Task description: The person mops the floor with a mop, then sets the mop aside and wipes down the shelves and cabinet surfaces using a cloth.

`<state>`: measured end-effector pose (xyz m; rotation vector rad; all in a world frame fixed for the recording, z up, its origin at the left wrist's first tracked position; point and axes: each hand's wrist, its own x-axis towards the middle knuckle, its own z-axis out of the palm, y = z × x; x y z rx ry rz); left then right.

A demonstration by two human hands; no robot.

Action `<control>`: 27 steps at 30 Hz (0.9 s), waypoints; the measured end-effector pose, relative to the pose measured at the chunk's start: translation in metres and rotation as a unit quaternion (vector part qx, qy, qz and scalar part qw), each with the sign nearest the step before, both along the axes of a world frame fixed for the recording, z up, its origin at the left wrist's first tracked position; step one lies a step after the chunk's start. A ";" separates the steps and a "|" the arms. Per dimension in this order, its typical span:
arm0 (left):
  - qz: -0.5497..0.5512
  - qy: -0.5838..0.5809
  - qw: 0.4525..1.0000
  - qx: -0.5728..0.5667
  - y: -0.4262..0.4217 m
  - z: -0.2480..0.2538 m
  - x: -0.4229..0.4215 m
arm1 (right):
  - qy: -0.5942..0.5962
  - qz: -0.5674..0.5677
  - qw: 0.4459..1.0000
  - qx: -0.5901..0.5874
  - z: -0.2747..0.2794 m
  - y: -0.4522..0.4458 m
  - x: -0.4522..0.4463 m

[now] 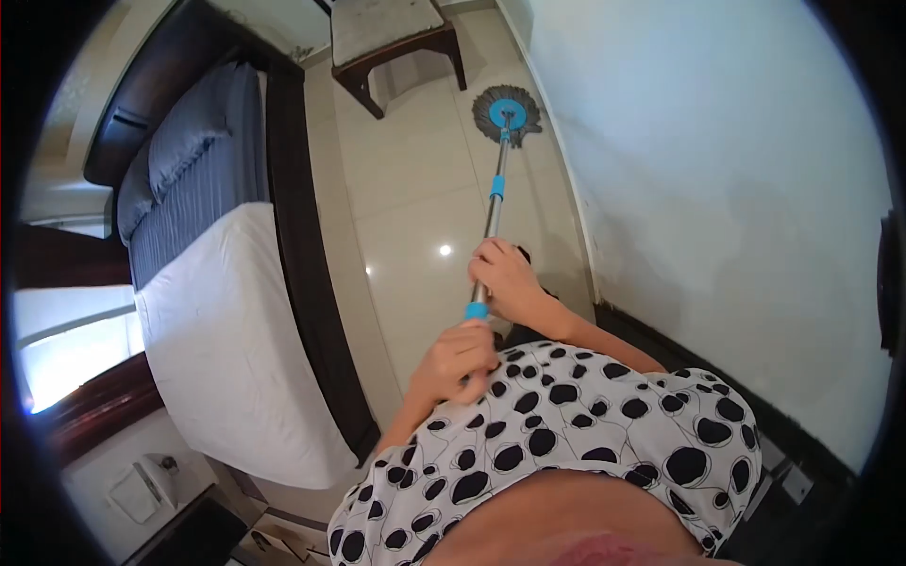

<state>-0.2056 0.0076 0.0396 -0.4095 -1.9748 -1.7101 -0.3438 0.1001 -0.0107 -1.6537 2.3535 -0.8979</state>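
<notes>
A mop with a grey fringed head and a round blue centre lies flat on the tiled floor near the right wall. Its silver handle with blue joints runs back toward my body. My left hand is wrapped round the near end of the handle, just below a blue collar. Farther up the handle, my right hand grips the silver part. Both hands are in front of my black-and-white spotted top.
A bed with a white sheet and dark frame runs along the left. Grey pillows lie at its far end. A wooden stool stands ahead, left of the mop head. The pale wall bounds the right side.
</notes>
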 end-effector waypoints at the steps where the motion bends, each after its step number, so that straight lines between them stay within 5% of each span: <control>1: 0.002 0.000 1.000 0.019 -0.004 0.009 0.028 | -0.005 0.042 0.999 -0.031 0.004 0.001 0.018; 4: 0.098 0.009 0.987 0.126 -0.005 0.031 0.100 | -0.096 0.130 0.987 -0.005 0.011 -0.007 0.057; 10: 0.302 0.158 0.903 0.262 0.006 -0.018 0.130 | -0.026 0.088 0.991 0.097 -0.139 -0.041 0.018; 12: 0.344 0.170 0.884 0.267 0.012 -0.028 0.128 | 0.001 0.074 0.994 0.079 -0.152 -0.043 0.016; 17: 0.232 0.138 0.929 0.254 0.013 -0.020 0.141 | -0.014 -0.013 1.000 0.025 -0.154 -0.021 0.037; 27: 0.035 0.142 0.966 0.214 0.009 0.086 0.187 | -0.079 -0.105 0.990 -0.043 -0.073 0.064 0.158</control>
